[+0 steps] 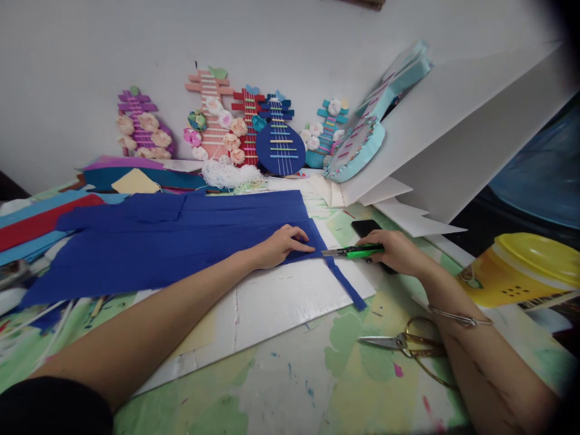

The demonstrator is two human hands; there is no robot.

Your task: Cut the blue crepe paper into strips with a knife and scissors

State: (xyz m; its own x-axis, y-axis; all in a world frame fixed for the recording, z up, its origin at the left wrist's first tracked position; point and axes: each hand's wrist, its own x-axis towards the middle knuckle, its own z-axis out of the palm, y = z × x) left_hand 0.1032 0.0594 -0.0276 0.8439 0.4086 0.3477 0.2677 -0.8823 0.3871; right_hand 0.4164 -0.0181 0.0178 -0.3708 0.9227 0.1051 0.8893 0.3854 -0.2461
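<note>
My right hand grips a green and black utility knife, its blade pointing left at the right edge of a dark blue crepe-like sheet. My left hand rests on that sheet with the fingers stretched toward the blade tip, pressing it down. Below the blade, a narrow blue strip hangs off toward the lower right. Under the sheet lies a white foam board, its surface scored in places. A black phone is partly hidden behind my right hand.
Gold-handled scissors lie near my right forearm. A yellow lidded bucket stands at the right. Several colourful instrument-shaped crafts, including a blue one, lean on the wall. White boards tilt at the back right; red paper lies left.
</note>
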